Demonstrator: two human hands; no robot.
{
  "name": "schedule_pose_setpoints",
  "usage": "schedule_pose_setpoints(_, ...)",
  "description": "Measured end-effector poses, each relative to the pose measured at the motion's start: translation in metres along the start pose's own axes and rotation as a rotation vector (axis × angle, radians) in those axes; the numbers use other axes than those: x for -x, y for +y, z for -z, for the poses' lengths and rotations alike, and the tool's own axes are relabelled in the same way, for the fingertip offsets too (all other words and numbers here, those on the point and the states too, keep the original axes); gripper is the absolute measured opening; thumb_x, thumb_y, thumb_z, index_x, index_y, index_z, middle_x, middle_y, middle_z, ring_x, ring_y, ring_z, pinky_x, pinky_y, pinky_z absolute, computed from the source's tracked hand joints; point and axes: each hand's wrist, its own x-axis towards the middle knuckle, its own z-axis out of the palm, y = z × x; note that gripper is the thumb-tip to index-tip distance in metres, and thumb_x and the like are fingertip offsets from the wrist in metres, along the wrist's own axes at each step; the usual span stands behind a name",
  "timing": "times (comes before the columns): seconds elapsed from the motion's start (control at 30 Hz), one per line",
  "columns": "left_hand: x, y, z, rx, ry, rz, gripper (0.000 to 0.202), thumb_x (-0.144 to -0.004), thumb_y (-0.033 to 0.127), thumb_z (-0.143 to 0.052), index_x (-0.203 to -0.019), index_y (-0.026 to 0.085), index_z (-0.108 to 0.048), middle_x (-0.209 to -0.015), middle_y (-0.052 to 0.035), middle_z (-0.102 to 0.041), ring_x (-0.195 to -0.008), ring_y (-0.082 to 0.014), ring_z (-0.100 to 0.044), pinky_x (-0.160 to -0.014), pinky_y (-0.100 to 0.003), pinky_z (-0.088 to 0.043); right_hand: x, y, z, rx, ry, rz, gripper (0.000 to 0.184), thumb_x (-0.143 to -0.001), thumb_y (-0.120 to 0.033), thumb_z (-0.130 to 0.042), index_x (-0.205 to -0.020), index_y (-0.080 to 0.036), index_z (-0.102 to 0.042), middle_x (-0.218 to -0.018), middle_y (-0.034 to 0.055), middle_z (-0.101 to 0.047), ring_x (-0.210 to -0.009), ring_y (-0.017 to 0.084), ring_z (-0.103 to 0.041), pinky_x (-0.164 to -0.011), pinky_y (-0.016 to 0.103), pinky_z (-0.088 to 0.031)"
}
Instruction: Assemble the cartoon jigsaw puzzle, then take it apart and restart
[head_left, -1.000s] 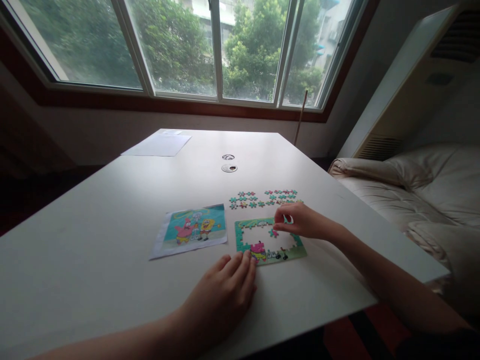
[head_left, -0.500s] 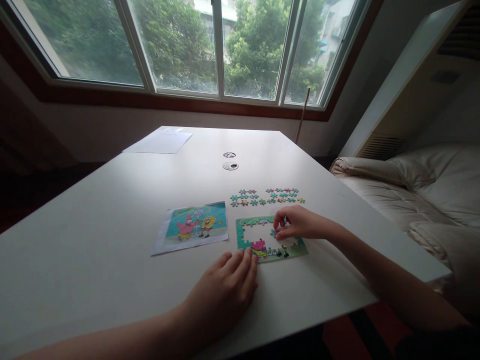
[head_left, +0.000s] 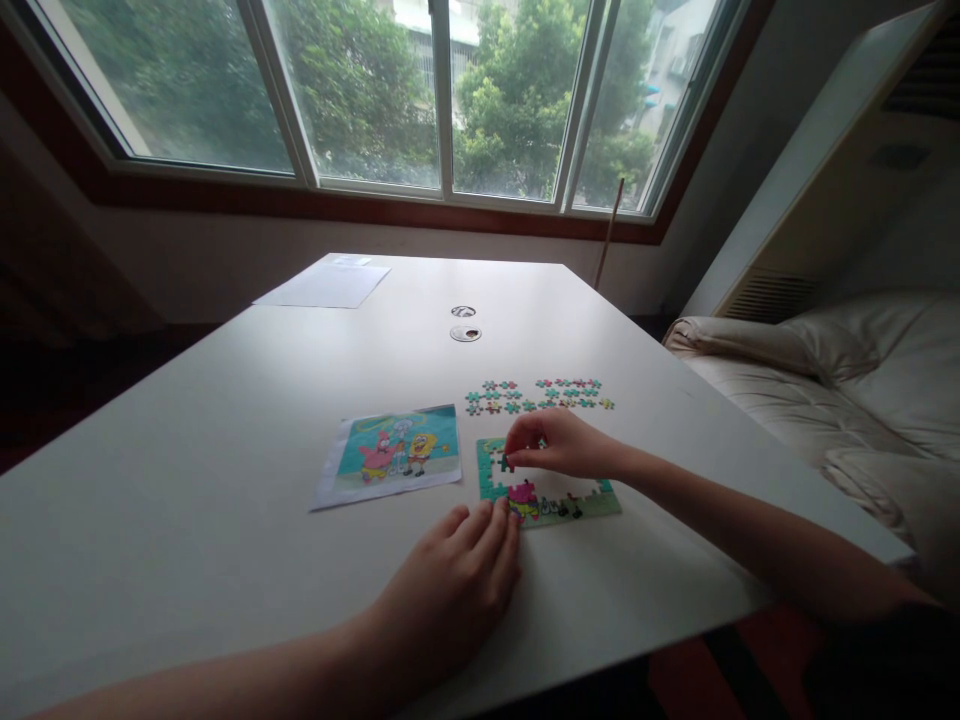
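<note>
A partly built jigsaw puzzle (head_left: 559,505) with a green border lies on the white table (head_left: 225,420). My right hand (head_left: 559,445) hovers over its upper left part, thumb and forefinger pinched on a small dark-green puzzle piece (head_left: 507,463). My left hand (head_left: 457,580) lies flat on the table, fingers stretched out, fingertips touching the puzzle's lower left edge. Left of the puzzle lies a printed cartoon reference picture (head_left: 391,455). Several loose puzzle pieces (head_left: 536,395) are spread in rows beyond the puzzle.
A sheet of paper (head_left: 324,285) lies at the table's far left. Two round cable holes (head_left: 465,333) sit mid-table. A cream sofa (head_left: 840,380) stands to the right, and a large window (head_left: 442,100) fills the far wall.
My right hand has moved left across the puzzle, from its right side to its upper left, with the pinched piece. My left hand has stayed put.
</note>
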Motion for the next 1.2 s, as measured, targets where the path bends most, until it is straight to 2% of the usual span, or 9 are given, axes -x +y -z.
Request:
schedule_pose_setpoints(0.2, 0.000, 0.001, -0.001, 0.010, -0.016, 0.000, 0.032, -0.089, 0.015, -0.036, -0.114, 0.007, -0.053, -0.113, -0.0155, -0.059, -0.100, -0.0266, -0.055, -0.080, -0.039, -0.043, -0.004, 0.003, -0.012, 0.037, -0.038, 0.046, 0.014, -0.071, -0.025, -0.063, -0.081, -0.015, -0.065, -0.069, 0.0017, -0.066, -0.062, 0.010, -0.057, -0.056, 0.020, -0.042)
schedule_pose_setpoints(0.33, -0.001, 0.000, 0.000, 0.010, 0.003, 0.006, 0.032, -0.090, 0.016, -0.033, -0.113, 0.006, -0.054, -0.111, -0.0153, -0.059, -0.098, -0.0267, -0.056, -0.079, -0.039, -0.043, -0.003, 0.005, -0.013, 0.076, -0.005, 0.067, 0.013, -0.071, -0.023, -0.063, -0.080, -0.015, -0.066, -0.070, 0.0015, -0.066, -0.061, 0.010, -0.056, -0.056, 0.019, -0.042)
schedule_pose_setpoints(0.6, 0.000, 0.002, 0.001, 0.004, -0.005, -0.002, 0.032, -0.089, 0.015, -0.035, -0.113, 0.006, -0.053, -0.111, -0.0154, -0.060, -0.099, -0.0266, -0.056, -0.079, -0.039, -0.044, -0.005, 0.007, -0.019, 0.190, 0.058, 0.167, 0.006, -0.069, -0.020, -0.063, -0.074, -0.017, -0.066, -0.073, 0.0013, -0.067, -0.071, 0.012, -0.059, -0.069, 0.022, -0.043)
schedule_pose_setpoints(0.73, 0.001, 0.002, 0.000, -0.004, 0.001, -0.005, 0.033, -0.089, 0.015, -0.033, -0.113, 0.006, -0.054, -0.112, -0.0152, -0.059, -0.099, -0.0270, -0.056, -0.079, -0.039, -0.045, -0.005, 0.006, -0.018, 0.231, 0.056, 0.189, 0.006, -0.070, -0.020, -0.063, -0.074, -0.016, -0.065, -0.072, 0.0009, -0.066, -0.071, 0.012, -0.059, -0.070, 0.023, -0.042)
schedule_pose_setpoints(1.07, 0.000, 0.001, 0.003, 0.031, -0.091, 0.025, 0.033, -0.089, 0.015, -0.034, -0.116, 0.008, -0.051, -0.115, -0.0144, -0.057, -0.102, -0.0270, -0.053, -0.080, -0.039, -0.045, -0.003, 0.007, -0.019, 0.218, 0.083, 0.181, 0.010, -0.071, -0.026, -0.063, -0.076, -0.017, -0.064, -0.071, 0.0007, -0.066, -0.071, 0.012, -0.058, -0.070, 0.024, -0.041)
schedule_pose_setpoints(1.2, -0.001, 0.001, 0.004, 0.039, -0.102, 0.041, 0.034, -0.090, 0.017, -0.031, -0.116, 0.009, -0.052, -0.116, -0.0139, -0.056, -0.102, -0.0272, -0.053, -0.079, -0.039, -0.046, 0.000, 0.009, -0.007, 0.204, 0.085, 0.181, 0.012, -0.075, -0.027, -0.060, -0.077, -0.016, -0.064, -0.074, 0.0014, -0.065, -0.068, 0.011, -0.056, -0.066, 0.023, -0.040)
